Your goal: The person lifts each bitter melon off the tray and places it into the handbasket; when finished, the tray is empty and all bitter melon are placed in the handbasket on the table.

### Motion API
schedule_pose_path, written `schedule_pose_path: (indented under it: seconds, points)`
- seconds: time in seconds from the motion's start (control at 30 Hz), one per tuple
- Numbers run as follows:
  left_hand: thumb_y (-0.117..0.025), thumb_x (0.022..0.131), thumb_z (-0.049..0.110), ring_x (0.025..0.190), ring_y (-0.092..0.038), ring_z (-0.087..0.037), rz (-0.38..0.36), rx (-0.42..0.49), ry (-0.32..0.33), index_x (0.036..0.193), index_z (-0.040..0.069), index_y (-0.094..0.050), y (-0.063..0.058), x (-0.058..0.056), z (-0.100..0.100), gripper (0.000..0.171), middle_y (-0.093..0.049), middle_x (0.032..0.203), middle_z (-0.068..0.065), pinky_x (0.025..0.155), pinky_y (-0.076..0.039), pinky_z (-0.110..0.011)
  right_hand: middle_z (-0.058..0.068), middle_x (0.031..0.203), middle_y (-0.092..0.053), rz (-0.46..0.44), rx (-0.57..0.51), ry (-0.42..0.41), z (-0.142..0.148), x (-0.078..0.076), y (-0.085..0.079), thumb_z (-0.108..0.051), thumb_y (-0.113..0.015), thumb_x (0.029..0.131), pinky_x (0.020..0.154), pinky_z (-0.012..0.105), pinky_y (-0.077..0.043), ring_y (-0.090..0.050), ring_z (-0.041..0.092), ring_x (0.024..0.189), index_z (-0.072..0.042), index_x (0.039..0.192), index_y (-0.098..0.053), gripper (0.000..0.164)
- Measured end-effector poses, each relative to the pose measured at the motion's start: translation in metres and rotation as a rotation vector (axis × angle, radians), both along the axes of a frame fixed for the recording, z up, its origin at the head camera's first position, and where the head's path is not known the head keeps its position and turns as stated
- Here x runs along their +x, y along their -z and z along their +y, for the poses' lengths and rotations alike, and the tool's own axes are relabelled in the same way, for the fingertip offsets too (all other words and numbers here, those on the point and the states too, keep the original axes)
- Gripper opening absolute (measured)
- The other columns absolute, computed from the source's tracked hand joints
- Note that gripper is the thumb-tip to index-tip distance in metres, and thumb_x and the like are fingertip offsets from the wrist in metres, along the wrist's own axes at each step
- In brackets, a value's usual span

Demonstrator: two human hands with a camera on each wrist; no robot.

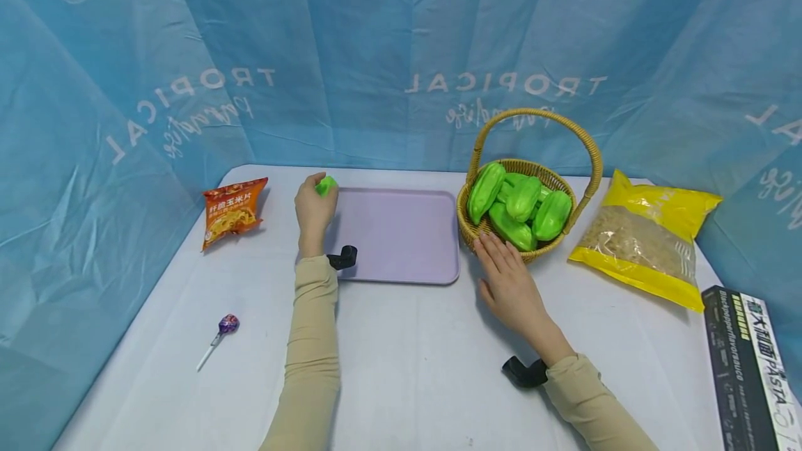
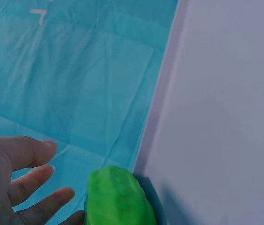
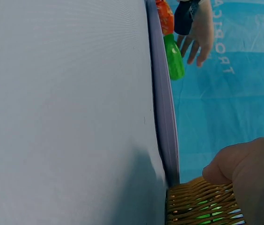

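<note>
At the tray's far left corner my left hand is beside a ridged green star fruit. The left wrist view shows its fingers spread and apart from the fruit, which stands at the edge of the lilac tray. My right hand rests with straight fingers against the near side of a wicker basket. In the right wrist view the thumb lies at the basket's rim. Several more green star fruits are piled inside the basket, under its tall handle.
An orange snack bag stands left of the tray, with a lollipop nearer on the white table. To the basket's right lie a yellow pasta bag and a black-and-white pasta box. A blue curtain hangs behind.
</note>
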State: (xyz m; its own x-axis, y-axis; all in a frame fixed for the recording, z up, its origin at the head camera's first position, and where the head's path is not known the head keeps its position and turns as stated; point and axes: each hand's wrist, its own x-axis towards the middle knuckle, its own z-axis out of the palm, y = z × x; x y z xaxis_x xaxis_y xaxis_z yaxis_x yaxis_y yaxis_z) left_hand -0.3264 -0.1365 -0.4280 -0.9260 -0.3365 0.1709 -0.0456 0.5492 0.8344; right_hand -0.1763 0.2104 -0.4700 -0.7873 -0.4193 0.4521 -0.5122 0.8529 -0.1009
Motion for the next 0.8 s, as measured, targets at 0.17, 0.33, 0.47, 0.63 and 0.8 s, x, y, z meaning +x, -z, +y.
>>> schedule_pose_path:
  seconds: [0.17,0.33,0.47,0.63,0.8]
  points:
    - [-0.062,0.092,0.013,0.121,-0.055,-0.037,-0.032,-0.041,0.004,0.136,0.005,-0.054,0.007,0.001,-0.005,0.046,-0.056,0.133,-0.021,0.101,-0.047,-0.05,0.022,0.153,-0.037,0.007,-0.007,-0.004,0.0,0.0,-0.001,-0.009,-0.072,0.082,0.115,0.053,-0.027,-0.036,0.038,0.141,0.006,0.144,-0.04,0.071]
    - [-0.064,0.088,0.006,0.124,-0.051,-0.038,-0.043,-0.057,-0.004,0.138,0.005,-0.052,0.014,0.005,-0.009,0.052,-0.054,0.135,-0.022,0.103,-0.044,-0.052,0.022,0.152,-0.037,0.004,-0.003,-0.002,-0.001,0.001,-0.002,-0.01,-0.072,0.082,0.115,0.053,-0.028,-0.036,0.039,0.14,0.006,0.144,-0.04,0.071]
    - [-0.067,0.084,0.003,0.126,-0.048,-0.038,-0.076,-0.063,0.0,0.14,0.004,-0.05,0.02,0.009,-0.012,0.058,-0.051,0.137,-0.023,0.106,-0.041,-0.052,0.022,0.152,-0.037,0.002,-0.005,-0.002,-0.001,0.0,-0.002,-0.01,-0.072,0.082,0.115,0.053,-0.028,-0.036,0.038,0.14,0.006,0.144,-0.041,0.071]
    - [-0.071,0.082,0.003,0.128,-0.046,-0.038,-0.112,-0.076,0.004,0.141,0.005,-0.048,0.025,0.013,-0.015,0.064,-0.048,0.138,-0.023,0.108,-0.038,-0.053,0.022,0.152,-0.037,0.007,-0.007,-0.006,-0.001,0.0,-0.001,-0.009,-0.072,0.082,0.115,0.053,-0.028,-0.036,0.039,0.14,0.006,0.143,-0.041,0.071]
    - [-0.07,0.083,0.004,0.127,-0.046,-0.039,-0.106,-0.076,0.005,0.141,0.006,-0.048,0.025,0.013,-0.015,0.062,-0.049,0.138,-0.023,0.107,-0.039,-0.053,0.023,0.152,-0.038,0.016,-0.015,-0.009,-0.001,0.0,-0.001,-0.008,-0.072,0.081,0.114,0.054,-0.028,-0.037,0.039,0.139,0.007,0.143,-0.042,0.071]
